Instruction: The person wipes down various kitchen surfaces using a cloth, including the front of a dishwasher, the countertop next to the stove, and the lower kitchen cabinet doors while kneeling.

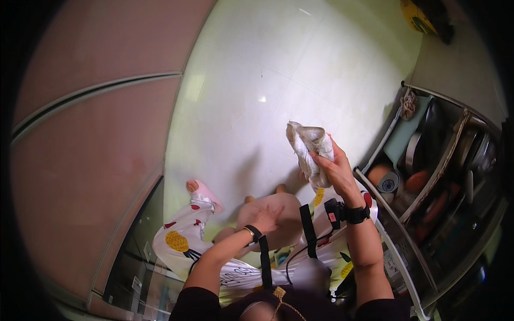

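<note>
A folded white cloth (311, 154) with a brownish edge is gripped in my right hand (339, 168), held out above the pale floor (257, 92). My left hand (267, 220) rests on, or just over, a round pinkish stool seat (291, 204), its fingers apart and nothing in them. Wooden leg ends (249, 199) poke out past the far side of the seat. The stool stands between my legs, which are in shiny patterned trousers (176, 240). A pink slipper (209, 199) shows on one foot; the other foot is mostly hidden.
Along the left run pink cabinet fronts (96, 160), with a dark glass-fronted unit (136, 240) lower down. At right, a metal-framed pull-out rack (361, 172) holds a patterned bowl (388, 182), a greenish board (409, 128) and cookware. A yellow object (417, 18) stands at the far right.
</note>
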Demonstrator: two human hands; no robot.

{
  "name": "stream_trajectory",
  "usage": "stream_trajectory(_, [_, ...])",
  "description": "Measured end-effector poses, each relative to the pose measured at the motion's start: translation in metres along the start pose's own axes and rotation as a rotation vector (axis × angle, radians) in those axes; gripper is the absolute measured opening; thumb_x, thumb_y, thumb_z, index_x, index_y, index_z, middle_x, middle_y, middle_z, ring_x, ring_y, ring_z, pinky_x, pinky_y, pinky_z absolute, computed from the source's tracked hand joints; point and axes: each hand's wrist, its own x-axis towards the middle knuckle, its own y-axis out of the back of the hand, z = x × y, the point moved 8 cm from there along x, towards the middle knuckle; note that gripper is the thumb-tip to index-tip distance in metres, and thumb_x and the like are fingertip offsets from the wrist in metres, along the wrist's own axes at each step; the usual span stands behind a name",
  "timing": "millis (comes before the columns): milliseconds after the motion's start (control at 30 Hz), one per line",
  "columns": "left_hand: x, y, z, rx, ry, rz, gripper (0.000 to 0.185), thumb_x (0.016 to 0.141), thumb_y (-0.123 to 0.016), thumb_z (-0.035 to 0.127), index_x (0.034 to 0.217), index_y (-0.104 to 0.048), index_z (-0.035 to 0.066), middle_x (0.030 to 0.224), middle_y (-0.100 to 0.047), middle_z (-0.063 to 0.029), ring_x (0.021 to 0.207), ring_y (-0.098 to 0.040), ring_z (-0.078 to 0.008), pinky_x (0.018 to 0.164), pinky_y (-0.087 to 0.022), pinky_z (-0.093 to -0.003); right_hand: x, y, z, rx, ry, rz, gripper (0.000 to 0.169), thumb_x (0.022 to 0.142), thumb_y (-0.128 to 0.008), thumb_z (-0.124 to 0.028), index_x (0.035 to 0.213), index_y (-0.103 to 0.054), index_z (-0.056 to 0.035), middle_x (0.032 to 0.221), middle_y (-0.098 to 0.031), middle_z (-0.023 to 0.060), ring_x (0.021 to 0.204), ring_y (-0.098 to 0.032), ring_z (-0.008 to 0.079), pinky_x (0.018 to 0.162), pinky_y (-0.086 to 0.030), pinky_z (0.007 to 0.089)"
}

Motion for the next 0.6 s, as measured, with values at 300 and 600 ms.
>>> stream_trajectory(300, [0.045, 0.003, -0.002, -0.074, -0.449, -0.024, 0.081, 0.084, -0.058, 0.040, 0.147, -0.018, 0.009, 0.134, -0.043, -0.0279, 0.126, -0.040, -0.0401, 0.106, -0.031, -0.0431, -0.003, -0.002, -0.057, -0.086, 0.310, -0.118, 0.036, 0.081, -0.061, -0.006, 0.117, -0.056, -0.0030, 0.098, -0.061, 0.0021, 0.088, -0.056, 0.0116, 0.079, -0.047, 0.0274])
stream_trajectory(600, [-0.160, 0.300, 0.044, 0.278, -0.026, 1.309, 0.053, 0.087, -0.061, 0.032, 0.129, -0.046, 0.003, 0.131, -0.049, -0.0182, 0.124, -0.044, -0.0357, 0.104, -0.037, -0.0398, 0.014, -0.025, -0.084, -0.169, 0.613, -0.207, 0.033, 0.081, -0.059, -0.007, 0.113, -0.057, -0.0018, 0.098, -0.064, 0.0066, 0.088, -0.060, 0.0159, 0.077, -0.050, 0.0311])
